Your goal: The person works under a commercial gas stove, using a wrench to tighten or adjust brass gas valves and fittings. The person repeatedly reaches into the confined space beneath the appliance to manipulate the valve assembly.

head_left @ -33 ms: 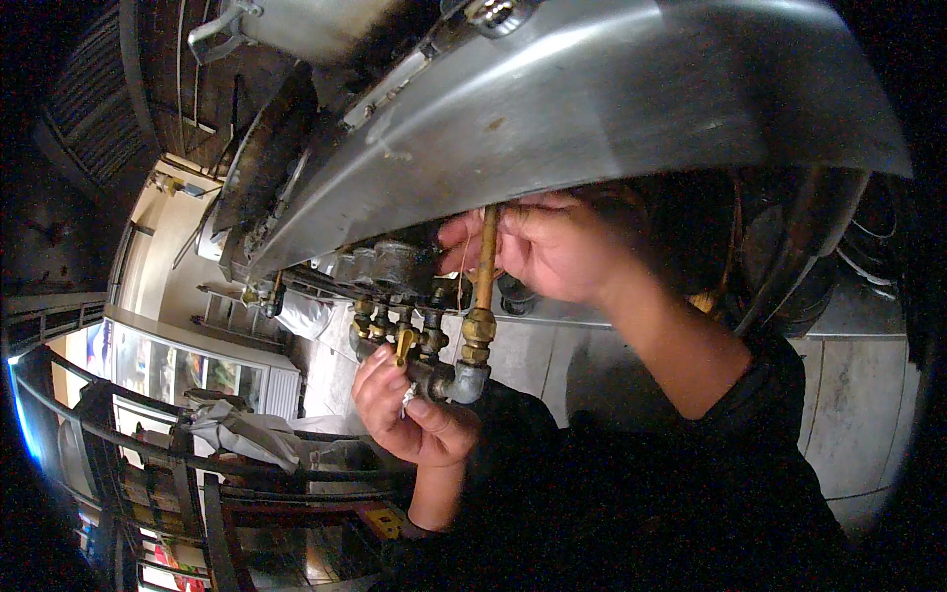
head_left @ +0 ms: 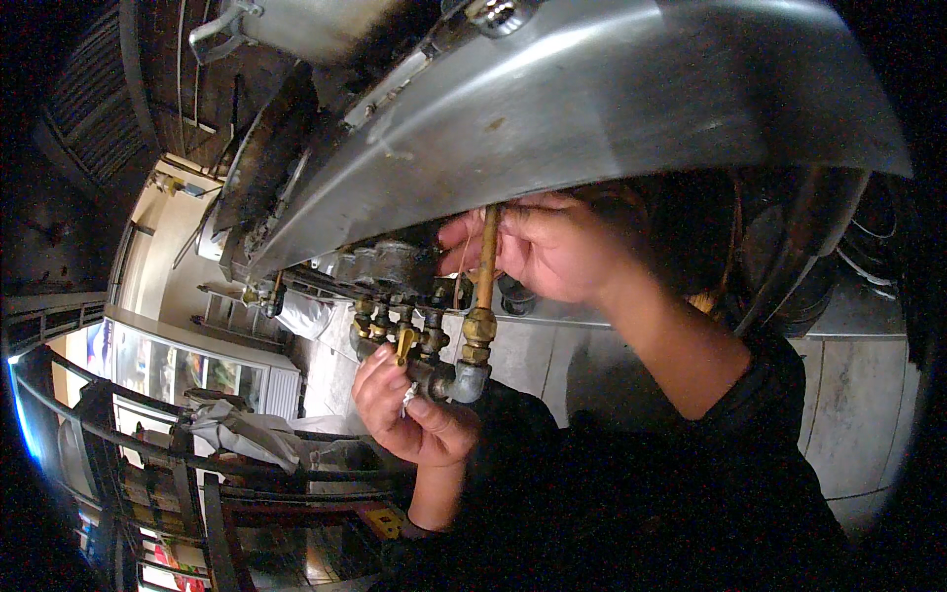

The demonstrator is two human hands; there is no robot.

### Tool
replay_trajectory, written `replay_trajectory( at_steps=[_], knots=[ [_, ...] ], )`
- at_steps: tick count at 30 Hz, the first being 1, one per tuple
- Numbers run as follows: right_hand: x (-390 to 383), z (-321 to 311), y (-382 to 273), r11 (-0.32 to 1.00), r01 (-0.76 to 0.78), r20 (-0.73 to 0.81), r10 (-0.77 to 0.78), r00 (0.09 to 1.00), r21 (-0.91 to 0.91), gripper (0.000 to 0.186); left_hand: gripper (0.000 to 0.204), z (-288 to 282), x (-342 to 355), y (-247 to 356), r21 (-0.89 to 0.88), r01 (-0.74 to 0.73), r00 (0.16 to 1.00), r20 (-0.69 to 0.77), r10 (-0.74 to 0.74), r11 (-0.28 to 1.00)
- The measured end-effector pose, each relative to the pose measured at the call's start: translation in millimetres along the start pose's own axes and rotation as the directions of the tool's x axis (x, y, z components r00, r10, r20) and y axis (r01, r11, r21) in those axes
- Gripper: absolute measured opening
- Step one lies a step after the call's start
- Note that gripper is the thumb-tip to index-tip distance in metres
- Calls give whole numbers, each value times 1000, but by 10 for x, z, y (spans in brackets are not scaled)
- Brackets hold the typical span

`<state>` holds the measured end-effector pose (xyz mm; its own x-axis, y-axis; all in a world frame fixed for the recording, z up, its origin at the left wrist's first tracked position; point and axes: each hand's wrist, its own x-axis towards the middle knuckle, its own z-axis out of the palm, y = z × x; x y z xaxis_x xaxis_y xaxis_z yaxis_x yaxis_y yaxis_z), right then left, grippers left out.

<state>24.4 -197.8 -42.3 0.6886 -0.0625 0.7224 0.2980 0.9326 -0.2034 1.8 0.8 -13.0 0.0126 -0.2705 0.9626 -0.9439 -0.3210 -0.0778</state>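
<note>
Under the curved steel front (head_left: 631, 89) of a kitchen range, my right hand (head_left: 543, 247) has its fingers curled around an upright brass pipe (head_left: 485, 266), near its top. The pipe runs down through a brass fitting (head_left: 478, 333) into a grey elbow (head_left: 472, 383). My left hand (head_left: 402, 414) is closed at the lower manifold (head_left: 432, 373), fingers at a yellow valve handle (head_left: 403, 346) and thumb beside a small white bit I cannot make out. A row of small valves stands behind it, beneath dark cylindrical parts (head_left: 395, 264); deeper under the steel front it is dark.
A steel vessel (head_left: 296, 25) is on top. At left are a glass-fronted fridge (head_left: 187, 365), dark metal railings and racks (head_left: 99, 429) and crumpled grey material (head_left: 237, 434). Dark round pans (head_left: 858, 227) are under the range at right, above tiled floor (head_left: 848, 424).
</note>
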Motion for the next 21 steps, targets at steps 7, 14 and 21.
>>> replay_trajectory(
  at_steps=[7,14,21],
  knots=[
    [-13,2,12,1000,-3,5,3,1000,-3,26,21,-1,14,14,9,-8,1000,7,8,1000],
    [-8,25,41,1000,3,9,-3,1000,30,27,20,-50,19,-13,23,-9,999,37,8,1000],
    [-68,-42,-158,923,61,-343,-202,918,-380,32,19,-129,135,-75,34,-114,993,28,113,993]
  ],
)
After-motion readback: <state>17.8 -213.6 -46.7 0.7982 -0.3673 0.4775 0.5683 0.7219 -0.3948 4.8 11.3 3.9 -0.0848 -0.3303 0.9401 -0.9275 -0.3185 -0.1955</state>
